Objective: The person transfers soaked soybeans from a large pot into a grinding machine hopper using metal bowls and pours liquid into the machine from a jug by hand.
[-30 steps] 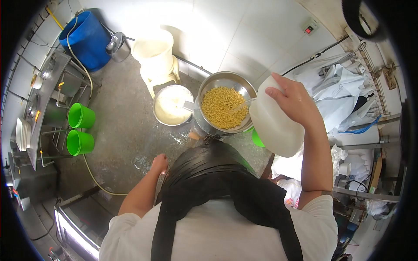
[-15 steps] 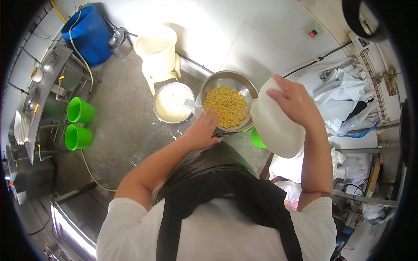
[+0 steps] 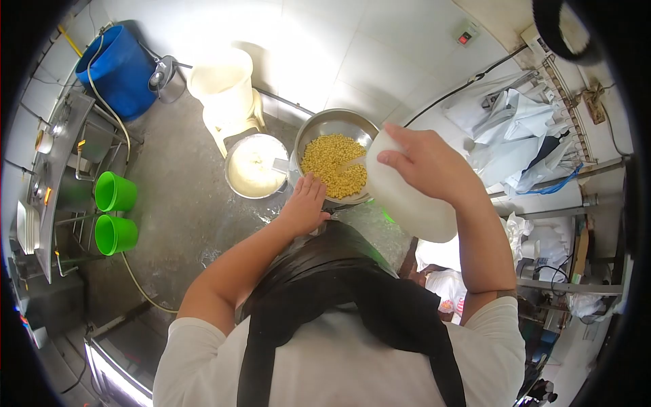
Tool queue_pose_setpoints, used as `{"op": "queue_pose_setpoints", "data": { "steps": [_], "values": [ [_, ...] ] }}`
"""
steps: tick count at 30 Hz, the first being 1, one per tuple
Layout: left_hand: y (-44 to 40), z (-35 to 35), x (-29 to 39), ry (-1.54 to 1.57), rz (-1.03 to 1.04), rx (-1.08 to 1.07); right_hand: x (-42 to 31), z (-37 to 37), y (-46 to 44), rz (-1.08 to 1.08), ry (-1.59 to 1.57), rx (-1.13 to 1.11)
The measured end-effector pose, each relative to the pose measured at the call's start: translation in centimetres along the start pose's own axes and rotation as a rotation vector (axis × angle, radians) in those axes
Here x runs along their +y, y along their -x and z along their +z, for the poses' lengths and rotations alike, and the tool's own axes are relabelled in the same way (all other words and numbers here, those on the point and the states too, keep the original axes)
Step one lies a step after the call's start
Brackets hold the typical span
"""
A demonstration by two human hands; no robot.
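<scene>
My right hand (image 3: 434,166) grips a whitish plastic jug (image 3: 413,214) by its upper edge. The jug is tipped towards a round steel bowl (image 3: 332,122), with its mouth over the bowl's right rim. A pale streak, apparently liquid, runs from it onto the yellow beans (image 3: 331,159) inside. Flat against the near left rim of the bowl rests my left hand (image 3: 305,203), fingers stretched out and holding nothing. Left of the bowl stands a metal pot (image 3: 236,186) with creamy white contents, and a small spout reaches over it from the bowl's side.
A cream tub (image 3: 220,81) stands on a plastic stool (image 3: 215,129) by the wall. At the left are a blue barrel (image 3: 125,74), two green buckets (image 3: 115,193) and a steel counter (image 3: 61,183). White sheets (image 3: 515,136) hang on the right. The floor (image 3: 176,183) is wet.
The jug has tipped further and its mouth has come closer over the beans, where a pale streak now shows. My left hand stays at the rim. The whole view has shifted slightly.
</scene>
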State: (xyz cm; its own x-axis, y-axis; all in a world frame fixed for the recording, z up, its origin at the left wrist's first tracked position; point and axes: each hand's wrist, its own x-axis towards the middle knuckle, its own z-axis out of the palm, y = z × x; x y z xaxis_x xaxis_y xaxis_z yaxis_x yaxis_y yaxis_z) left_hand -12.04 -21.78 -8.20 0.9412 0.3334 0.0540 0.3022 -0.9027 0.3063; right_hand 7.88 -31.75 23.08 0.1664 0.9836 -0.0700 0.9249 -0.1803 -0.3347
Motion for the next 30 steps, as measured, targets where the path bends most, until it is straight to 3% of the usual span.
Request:
{"op": "queue_pose_setpoints", "data": {
  "steps": [8, 11, 13, 19, 26, 30],
  "values": [
    [-0.2, -0.4, -0.1, -0.017, 0.014, -0.02, -2.6, 1.6, -0.3, -0.037, 0.015, -0.129],
    [-0.5, -1.4, 0.3, -0.052, 0.007, -0.129, -3.0, 1.8, 0.2, 0.009, 0.019, -0.179],
    [-0.7, -1.9, 0.5, -0.062, -0.016, -0.259, -2.3, 2.4, 0.6, -0.023, -0.01, -0.073],
    [-0.3, 0.0, -0.3, -0.034, 0.033, -0.067, -2.8, 2.8, -0.3, -0.015, -0.016, -0.068],
    [0.5, 0.3, 0.0, -0.064, 0.057, -0.027, -3.3, 3.5, -3.9, -0.055, 0.067, -0.048],
    [0.0, 0.4, -0.4, -0.105, 0.057, -0.025, -1.8, 3.8, -6.4, 0.039, 0.038, 0.047]
  ]
}}
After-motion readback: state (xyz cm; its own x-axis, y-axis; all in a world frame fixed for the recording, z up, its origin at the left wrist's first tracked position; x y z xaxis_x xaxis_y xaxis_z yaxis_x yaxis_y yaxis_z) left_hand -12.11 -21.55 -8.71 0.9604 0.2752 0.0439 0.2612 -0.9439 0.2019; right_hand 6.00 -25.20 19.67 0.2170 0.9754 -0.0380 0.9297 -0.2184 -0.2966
